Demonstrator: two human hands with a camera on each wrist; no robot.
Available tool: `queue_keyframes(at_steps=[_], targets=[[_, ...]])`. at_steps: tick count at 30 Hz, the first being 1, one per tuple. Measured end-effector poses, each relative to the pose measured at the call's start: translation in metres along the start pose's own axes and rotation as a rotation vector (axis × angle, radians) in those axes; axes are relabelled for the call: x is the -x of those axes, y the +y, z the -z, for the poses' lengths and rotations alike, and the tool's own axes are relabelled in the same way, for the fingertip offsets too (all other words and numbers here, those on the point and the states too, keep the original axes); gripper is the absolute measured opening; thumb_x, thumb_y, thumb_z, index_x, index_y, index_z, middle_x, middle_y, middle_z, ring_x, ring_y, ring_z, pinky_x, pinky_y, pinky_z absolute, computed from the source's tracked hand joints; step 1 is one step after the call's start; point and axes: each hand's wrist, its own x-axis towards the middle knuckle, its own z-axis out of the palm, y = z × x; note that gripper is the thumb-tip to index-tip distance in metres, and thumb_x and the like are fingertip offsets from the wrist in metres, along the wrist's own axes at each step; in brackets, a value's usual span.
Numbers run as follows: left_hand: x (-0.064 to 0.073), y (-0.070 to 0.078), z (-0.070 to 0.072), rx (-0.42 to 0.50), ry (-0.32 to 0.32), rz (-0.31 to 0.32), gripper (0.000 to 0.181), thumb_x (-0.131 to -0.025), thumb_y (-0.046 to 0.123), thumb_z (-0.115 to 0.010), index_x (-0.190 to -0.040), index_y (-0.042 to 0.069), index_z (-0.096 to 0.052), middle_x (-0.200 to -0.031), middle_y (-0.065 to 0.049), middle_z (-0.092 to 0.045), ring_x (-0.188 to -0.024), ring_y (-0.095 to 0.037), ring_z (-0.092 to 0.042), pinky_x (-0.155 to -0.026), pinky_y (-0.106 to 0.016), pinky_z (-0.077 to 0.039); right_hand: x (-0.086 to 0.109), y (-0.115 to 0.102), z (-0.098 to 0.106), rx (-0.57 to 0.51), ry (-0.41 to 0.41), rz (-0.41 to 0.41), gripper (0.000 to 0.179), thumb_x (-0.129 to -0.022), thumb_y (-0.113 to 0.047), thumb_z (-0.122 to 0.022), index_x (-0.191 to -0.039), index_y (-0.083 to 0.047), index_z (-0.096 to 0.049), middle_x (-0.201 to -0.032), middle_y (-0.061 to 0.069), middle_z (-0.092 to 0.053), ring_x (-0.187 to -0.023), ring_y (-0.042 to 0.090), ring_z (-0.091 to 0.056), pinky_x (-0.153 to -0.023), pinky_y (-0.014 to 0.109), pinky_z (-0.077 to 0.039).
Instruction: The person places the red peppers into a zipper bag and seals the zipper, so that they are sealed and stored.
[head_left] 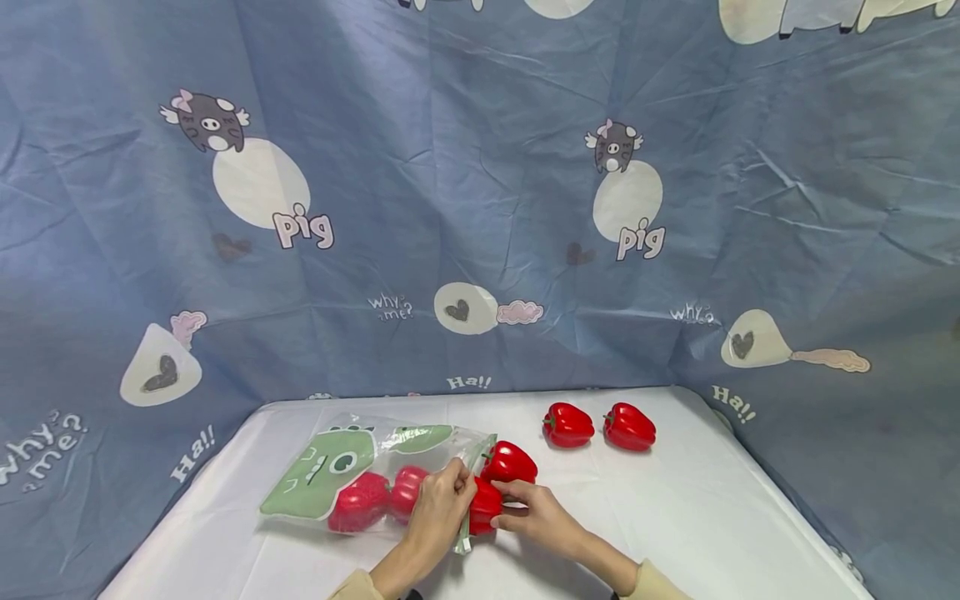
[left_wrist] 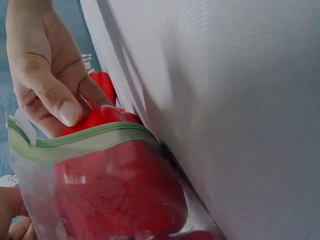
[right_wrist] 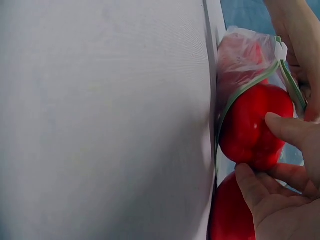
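A clear zip bag (head_left: 322, 471) with a green dinosaur print lies on its side, two red bell peppers (head_left: 360, 502) inside. My left hand (head_left: 438, 504) pinches the upper edge of its mouth, which faces right. Another bell pepper (right_wrist: 255, 125) sits partly within the green-rimmed opening; my right hand (head_left: 542, 521) grips its outer end between thumb and fingers. In the left wrist view, most of that pepper (left_wrist: 120, 190) shows through the plastic. Right behind it, outside the bag, rests one more bell pepper (head_left: 512, 461). The left fingertips are partly hidden in the right wrist view.
Two more bell peppers (head_left: 567, 426) stand side by side toward the back right of the white-covered table (head_left: 675, 517). Behind the table hangs a blue curtain (head_left: 495, 192) with pig prints. A white zip slider (head_left: 466, 545) sits at the bag mouth's near corner.
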Motion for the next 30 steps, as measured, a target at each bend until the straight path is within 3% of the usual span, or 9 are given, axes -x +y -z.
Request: queue_keyframes(at_steps=[6, 15, 30], targets=[[0.0, 0.001, 0.0, 0.005, 0.015, -0.006, 0.022, -0.074, -0.002, -0.069, -0.07, 0.014, -0.054, -0.054, 0.012, -0.052, -0.052, 0.006, -0.038, -0.046, -0.009, -0.032, -0.002, -0.001, -0.005, -0.023, -0.015, 0.004, 0.053, -0.085, -0.007, -0.069, -0.132, 0.009, -0.05, -0.132, 0.025, -0.056, -0.114, 0.039, -0.06, -0.09, 0.034, -0.052], [0.0, 0.0, 0.0, 0.006, 0.016, -0.014, 0.024, -0.075, -0.002, -0.07, -0.07, 0.015, -0.053, -0.055, 0.013, -0.05, -0.052, 0.006, -0.037, -0.046, -0.009, -0.031, -0.005, -0.001, -0.012, -0.03, -0.027, 0.018, 0.051, -0.088, -0.005, -0.066, -0.134, 0.007, -0.049, -0.134, 0.023, -0.054, -0.115, 0.037, -0.059, -0.09, 0.029, -0.052], [0.001, 0.0, 0.001, 0.014, -0.031, 0.022, 0.022, -0.078, 0.0, -0.067, -0.071, 0.015, -0.054, -0.056, 0.012, -0.054, -0.052, 0.006, -0.041, -0.046, -0.01, -0.034, -0.014, -0.003, -0.019, 0.011, 0.0, 0.021, 0.048, -0.085, -0.013, -0.071, -0.128, 0.001, -0.058, -0.124, 0.016, -0.064, -0.105, 0.023, -0.067, -0.085, 0.024, -0.053]])
